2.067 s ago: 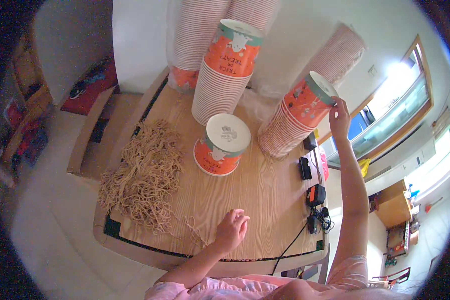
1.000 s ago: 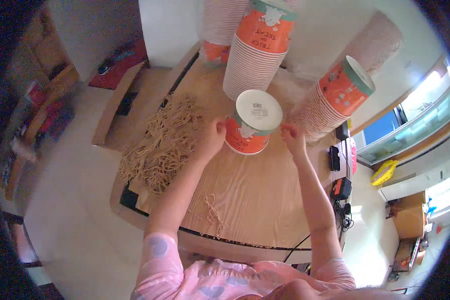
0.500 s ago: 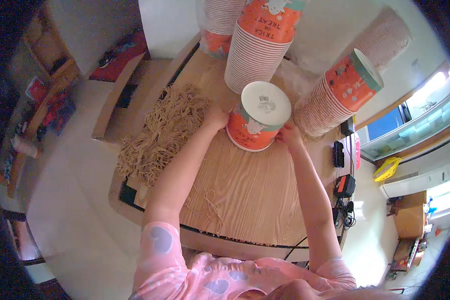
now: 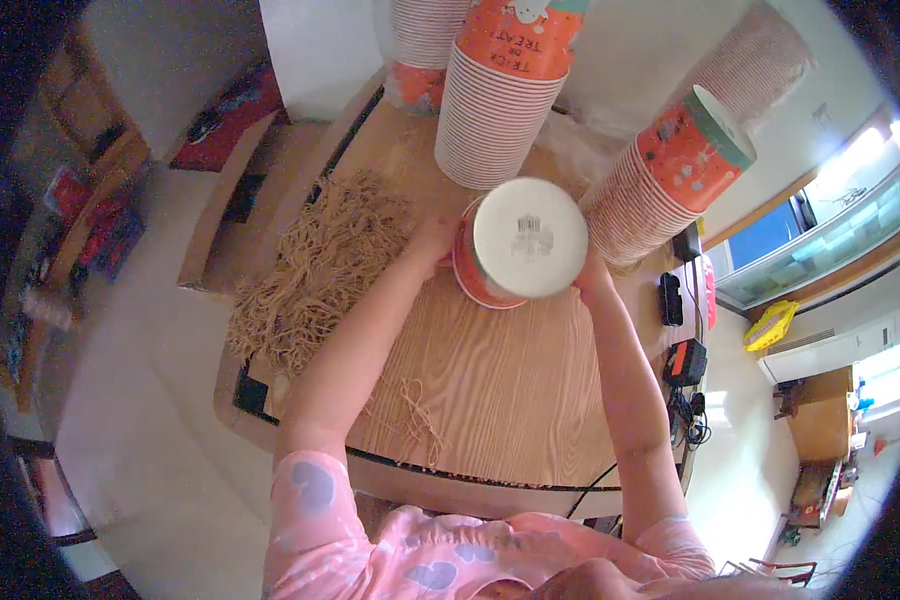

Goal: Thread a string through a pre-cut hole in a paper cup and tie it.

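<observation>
Upside down between my two hands is an orange paper bucket [image 4: 530, 240], its round white base facing up and toward me. My left hand [image 4: 434, 243] grips its left side, and my right hand [image 4: 594, 274] holds its right side; the far fingers of both are hidden behind it. Just beyond stands a tall stack of nested orange buckets [image 4: 498, 115] with white rims. A second stack [image 4: 660, 180], topped with a green band, leans at the right. Beside my left forearm lies a heap of tan cords [image 4: 320, 270].
A few loose cords [image 4: 420, 420] lie on the wooden table [image 4: 510, 400] near its front edge. Black adapters and cables [image 4: 686, 362] sit along the right edge. Plastic-wrapped stacks [image 4: 420, 60] stand at the back. An open cardboard box [image 4: 215, 230] is at the left.
The bucket has tipped toward me, so more of its white base and less of its printed side shows. Both hands have moved with it. The whole view has shifted slightly.
</observation>
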Action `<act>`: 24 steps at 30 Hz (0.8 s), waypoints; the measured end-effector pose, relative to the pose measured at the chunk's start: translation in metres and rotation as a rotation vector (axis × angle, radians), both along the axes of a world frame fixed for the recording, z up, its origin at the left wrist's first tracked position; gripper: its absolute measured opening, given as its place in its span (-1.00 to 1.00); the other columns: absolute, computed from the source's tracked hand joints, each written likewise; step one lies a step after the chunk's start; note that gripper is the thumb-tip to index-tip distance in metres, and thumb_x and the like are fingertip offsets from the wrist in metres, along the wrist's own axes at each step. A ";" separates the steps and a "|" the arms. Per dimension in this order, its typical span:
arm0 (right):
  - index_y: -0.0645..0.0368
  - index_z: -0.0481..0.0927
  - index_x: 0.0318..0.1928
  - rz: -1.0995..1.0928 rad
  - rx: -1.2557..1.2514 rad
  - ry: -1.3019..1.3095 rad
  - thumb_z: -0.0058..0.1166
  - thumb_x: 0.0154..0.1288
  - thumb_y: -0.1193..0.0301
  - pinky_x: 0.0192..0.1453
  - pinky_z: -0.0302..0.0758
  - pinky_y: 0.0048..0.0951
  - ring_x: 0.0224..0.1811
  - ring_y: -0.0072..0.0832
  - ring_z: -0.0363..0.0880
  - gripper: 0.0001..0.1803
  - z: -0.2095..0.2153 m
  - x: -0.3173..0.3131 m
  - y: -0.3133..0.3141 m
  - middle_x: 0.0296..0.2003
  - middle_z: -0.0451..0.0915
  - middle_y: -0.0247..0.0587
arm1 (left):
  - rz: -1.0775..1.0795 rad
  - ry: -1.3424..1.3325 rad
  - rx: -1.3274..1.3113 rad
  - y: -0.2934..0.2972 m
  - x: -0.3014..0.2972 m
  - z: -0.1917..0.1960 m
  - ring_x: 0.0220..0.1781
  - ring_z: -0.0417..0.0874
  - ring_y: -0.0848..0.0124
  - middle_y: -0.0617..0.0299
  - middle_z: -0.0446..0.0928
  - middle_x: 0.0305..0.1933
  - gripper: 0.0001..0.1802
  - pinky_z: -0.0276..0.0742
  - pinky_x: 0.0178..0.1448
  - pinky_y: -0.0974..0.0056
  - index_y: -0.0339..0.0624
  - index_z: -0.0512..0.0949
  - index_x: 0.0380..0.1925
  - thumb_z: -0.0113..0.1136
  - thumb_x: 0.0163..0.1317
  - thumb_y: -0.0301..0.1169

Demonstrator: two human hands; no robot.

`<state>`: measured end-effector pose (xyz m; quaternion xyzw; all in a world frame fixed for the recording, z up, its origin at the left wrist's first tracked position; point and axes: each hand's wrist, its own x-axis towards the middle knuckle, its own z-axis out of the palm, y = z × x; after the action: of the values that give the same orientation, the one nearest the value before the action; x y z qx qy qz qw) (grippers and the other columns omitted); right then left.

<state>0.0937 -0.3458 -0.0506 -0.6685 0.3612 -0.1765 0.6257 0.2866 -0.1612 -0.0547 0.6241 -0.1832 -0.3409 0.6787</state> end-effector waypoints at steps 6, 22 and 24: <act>0.25 0.49 -0.06 -0.036 0.165 -0.227 -0.25 0.30 0.23 -0.20 0.45 -0.36 -0.20 -0.41 0.52 -0.60 -0.016 0.003 -0.005 -0.21 0.57 -0.15 | -0.026 -0.054 0.177 0.006 0.009 -0.012 -0.53 0.52 0.40 0.17 0.52 -0.50 -0.69 0.46 -0.52 0.28 -0.26 0.47 -0.33 0.03 0.24 -0.18; 0.19 0.45 -0.08 0.076 0.104 -0.324 -0.10 0.34 0.32 -0.08 0.44 -0.51 -0.14 -0.58 0.47 -0.75 0.079 -0.035 0.048 -0.18 0.52 -0.38 | -0.181 -0.737 -0.109 0.063 -0.059 0.099 -0.55 0.55 0.28 0.07 0.51 -0.58 -0.68 0.40 -0.43 0.21 -0.29 0.55 -0.39 0.05 0.23 -0.21; 0.14 0.49 -0.12 0.141 -0.043 -0.292 -0.06 0.32 0.32 0.02 0.36 -0.49 -0.09 -0.59 0.43 -0.78 0.087 -0.043 0.053 -0.16 0.50 -0.39 | -0.196 -0.777 -0.156 0.065 -0.080 0.107 -0.52 0.55 0.10 -0.08 0.49 -0.54 -0.74 0.39 -0.43 0.15 -0.29 0.52 -0.39 0.02 0.24 -0.28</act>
<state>0.0505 -0.2932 0.0369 -0.6725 0.2146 -0.2352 0.6681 0.2062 -0.0963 0.0523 0.6327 -0.5101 -0.1279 0.5685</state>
